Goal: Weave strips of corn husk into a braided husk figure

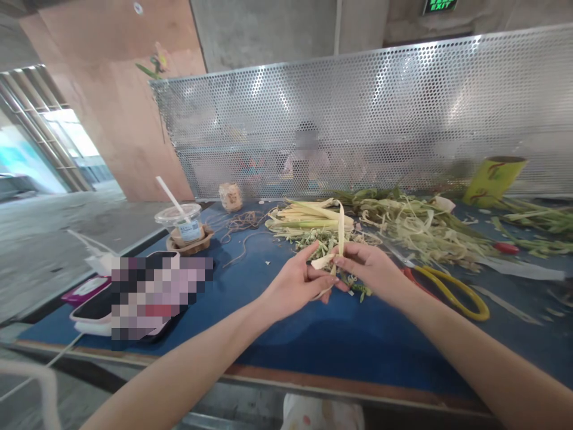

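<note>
Above the blue table, both hands work on a pale, yellowish leaf strip (341,230), folded or crossed over itself. One end stands upright and bends over at the top; a short, wide end points left. My left hand (298,283) holds the lower part of the strip between thumb and fingers, its index finger raised. My right hand (369,266) pinches the strip close to the fold, just right of the left fingers. Behind the hands lies a bundle of pale leaf strips (308,216), with green plant scraps (320,242) in front of it, partly hidden by the fingers.
Yellow-handled scissors (452,292) lie right of my right hand. A heap of tangled leaves (407,227) fills the back right, near a yellow tube (495,182). At left are a lidded cup (188,230), twine (242,222) and a blurred tray (92,310). A perforated metal screen (268,119) stands behind.
</note>
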